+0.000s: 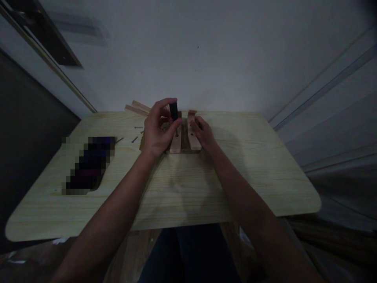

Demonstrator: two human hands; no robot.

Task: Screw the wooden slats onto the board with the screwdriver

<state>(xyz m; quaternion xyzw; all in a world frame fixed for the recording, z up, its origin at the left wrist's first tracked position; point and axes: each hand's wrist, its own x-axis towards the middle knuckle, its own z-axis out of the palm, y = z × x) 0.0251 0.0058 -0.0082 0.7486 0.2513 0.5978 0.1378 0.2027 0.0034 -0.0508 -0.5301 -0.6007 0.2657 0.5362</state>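
Note:
My left hand (160, 127) is closed around the black handle of a screwdriver (173, 111), held upright. Its lower end meets a pale wooden strip (176, 146) near a dark hole. To the right, the fingers of my right hand (203, 131) press on a second pale strip (194, 142), which also has a dark hole. Both strips lie side by side on a darker wooden base (184, 137) with a gap between them. What is under my left palm is partly hidden.
Loose screws (134, 139) lie left of my left hand. Two wooden sticks (137, 109) rest at the table's back edge. A blurred-out phone-like object (92, 163) is on the left of the pale table (250, 169). A white wall (220, 59) rises behind.

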